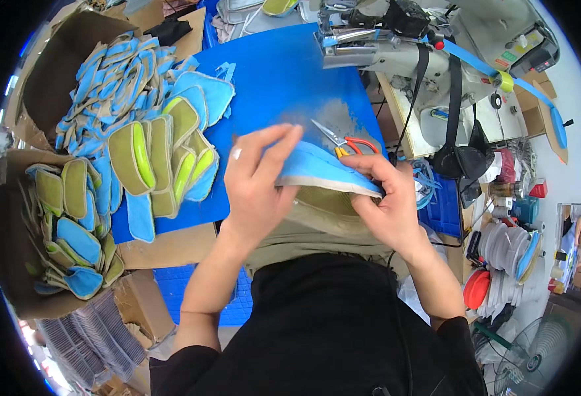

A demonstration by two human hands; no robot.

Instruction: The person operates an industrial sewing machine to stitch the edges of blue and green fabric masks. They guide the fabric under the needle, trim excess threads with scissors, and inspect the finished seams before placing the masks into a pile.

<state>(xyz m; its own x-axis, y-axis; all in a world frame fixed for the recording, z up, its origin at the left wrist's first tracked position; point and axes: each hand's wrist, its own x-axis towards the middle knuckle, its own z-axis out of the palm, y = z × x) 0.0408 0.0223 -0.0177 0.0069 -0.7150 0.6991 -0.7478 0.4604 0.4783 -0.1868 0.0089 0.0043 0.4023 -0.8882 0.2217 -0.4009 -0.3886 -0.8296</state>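
Observation:
A padded cloth pad (323, 165), blue on one face and olive on the other with a pale grey binding along its edge, is bent between my hands in front of my body. My right hand (389, 198) pinches its right end between thumb and fingers. At the left end, my left hand (254, 181) has the pad between its thumb and raised fingers; some of that contact is hidden. Just beyond the pad, scissors (340, 137) with red-orange handles lie on the blue tabletop (271, 72), blades pointing to the far left.
Stacked olive, lime and blue pads (162, 162) lie at the table's left, beside a heap of blue-grey strips (122, 86). A cardboard box (13, 231) of similar pads stands nearer. A sewing machine (402, 59) is at the far right; rolls of tape (501, 254) hang right.

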